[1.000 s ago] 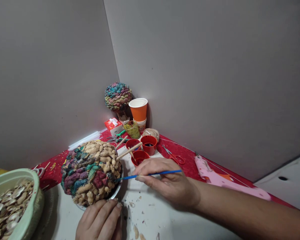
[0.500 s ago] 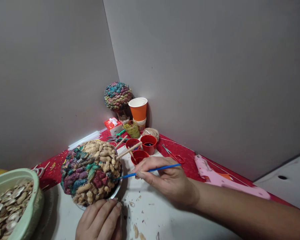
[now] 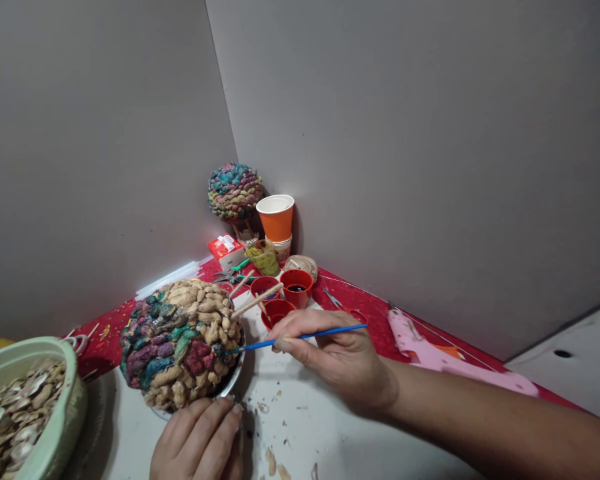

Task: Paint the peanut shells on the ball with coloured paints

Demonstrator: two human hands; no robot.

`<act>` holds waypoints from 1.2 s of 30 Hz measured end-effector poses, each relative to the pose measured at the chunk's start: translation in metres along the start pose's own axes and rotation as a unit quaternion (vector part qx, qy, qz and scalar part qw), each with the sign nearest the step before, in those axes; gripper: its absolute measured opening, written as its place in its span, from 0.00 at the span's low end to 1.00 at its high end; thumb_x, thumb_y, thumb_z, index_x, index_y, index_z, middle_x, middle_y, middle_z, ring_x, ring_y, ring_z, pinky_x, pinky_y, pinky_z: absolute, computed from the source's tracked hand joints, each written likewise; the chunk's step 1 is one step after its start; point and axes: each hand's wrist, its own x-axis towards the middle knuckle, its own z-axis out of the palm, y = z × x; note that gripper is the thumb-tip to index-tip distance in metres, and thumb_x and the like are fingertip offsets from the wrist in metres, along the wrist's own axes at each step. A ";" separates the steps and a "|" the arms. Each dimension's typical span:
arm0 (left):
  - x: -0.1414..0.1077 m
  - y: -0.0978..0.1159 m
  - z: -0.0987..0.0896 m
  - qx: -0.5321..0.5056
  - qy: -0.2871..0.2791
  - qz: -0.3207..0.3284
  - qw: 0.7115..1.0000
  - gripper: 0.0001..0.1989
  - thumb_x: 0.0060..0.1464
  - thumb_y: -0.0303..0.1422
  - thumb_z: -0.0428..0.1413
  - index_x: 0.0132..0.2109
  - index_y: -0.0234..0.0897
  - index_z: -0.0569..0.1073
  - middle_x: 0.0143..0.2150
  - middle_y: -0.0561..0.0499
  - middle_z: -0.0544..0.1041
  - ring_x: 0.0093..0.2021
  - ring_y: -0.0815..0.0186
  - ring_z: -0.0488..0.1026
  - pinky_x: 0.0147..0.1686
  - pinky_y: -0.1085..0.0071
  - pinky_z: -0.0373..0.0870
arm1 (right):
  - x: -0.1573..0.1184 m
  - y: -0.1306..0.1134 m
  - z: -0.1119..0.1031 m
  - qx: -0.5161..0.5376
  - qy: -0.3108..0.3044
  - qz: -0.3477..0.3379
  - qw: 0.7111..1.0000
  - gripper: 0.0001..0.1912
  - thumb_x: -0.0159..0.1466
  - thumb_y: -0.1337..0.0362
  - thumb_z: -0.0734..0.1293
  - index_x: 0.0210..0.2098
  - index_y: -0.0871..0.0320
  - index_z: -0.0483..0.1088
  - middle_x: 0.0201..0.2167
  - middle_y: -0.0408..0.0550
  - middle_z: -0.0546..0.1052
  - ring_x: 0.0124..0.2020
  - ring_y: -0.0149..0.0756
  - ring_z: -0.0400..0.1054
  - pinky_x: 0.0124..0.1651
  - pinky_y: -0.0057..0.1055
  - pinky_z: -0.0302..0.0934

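Observation:
A ball covered in peanut shells (image 3: 180, 347), partly painted purple, teal, green and red, rests in a metal bowl (image 3: 239, 377), with two sticks jutting from its upper right. My right hand (image 3: 330, 353) pinches a thin blue paintbrush (image 3: 305, 336), its tip against the ball's right side beside a dark painted shell. My left hand (image 3: 200, 437) lies at the bowl's front edge, below the ball, fingers together and curled; whatever is under them is hidden. Red cups (image 3: 297, 288) of dark paint stand just behind my right hand.
A green basket of shells (image 3: 70, 393) is at the left. Behind stand a finished painted ball (image 3: 235, 190), an orange cup (image 3: 276, 220), a yellow-green jar (image 3: 263, 258) and twine (image 3: 303, 265). Scissors (image 3: 333, 298) and a pink glue gun (image 3: 430, 353) lie right.
My right hand has tilted the brush flatter, and its tip has moved slightly up on the ball. My left hand has hardly moved.

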 end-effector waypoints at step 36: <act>-0.013 -0.004 0.005 -0.006 -0.018 -0.017 1.000 0.15 0.54 0.21 0.57 0.49 0.33 0.76 0.40 0.45 0.85 0.40 0.61 0.80 0.42 0.67 0.75 | 0.002 -0.014 -0.003 -0.074 -0.061 -0.106 0.990 0.04 0.66 0.71 0.67 0.38 0.59 0.76 0.32 0.53 0.80 0.34 0.35 0.76 0.38 0.33 0.73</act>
